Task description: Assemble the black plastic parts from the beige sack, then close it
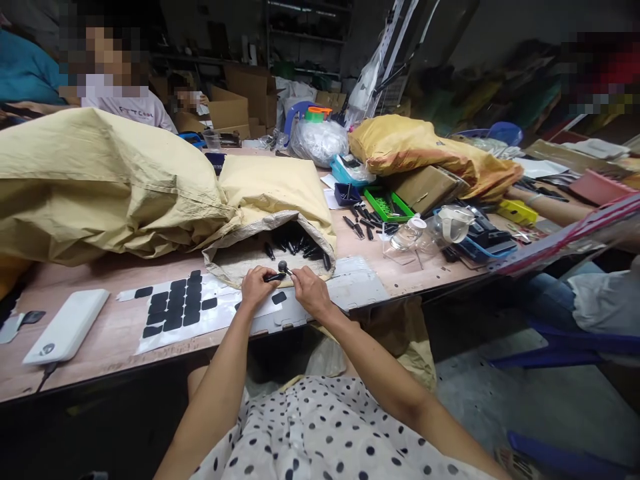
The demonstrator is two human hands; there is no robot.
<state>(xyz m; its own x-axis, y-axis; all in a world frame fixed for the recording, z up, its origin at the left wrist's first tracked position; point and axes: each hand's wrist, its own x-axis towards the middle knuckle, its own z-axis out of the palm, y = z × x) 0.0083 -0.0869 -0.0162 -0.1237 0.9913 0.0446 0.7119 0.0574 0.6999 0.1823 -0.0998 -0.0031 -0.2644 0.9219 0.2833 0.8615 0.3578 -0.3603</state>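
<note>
My left hand [257, 287] is closed on a slim black handle-like piece [275, 277] that points to the right. My right hand [309, 290] pinches a small thin part with a round dark head [283, 267], which meets or nearly meets the black piece. Just beyond both hands, an open cream sack [275, 183] lies on its side, with several similar black pieces [300, 247] in its mouth. A white sheet with black rounded stickers [175, 303] is left of my left hand. One loose black sticker [279, 298] sits between my wrists.
At the left lie a white power bank [67, 327] with a cable and a large full sack [100, 187]. Right of the open sack are a green tray [387, 203], loose black pieces [367, 227], a clear plastic jug [453, 223] and a yellow sack [425, 147]. Another person [120, 100] sits across the table.
</note>
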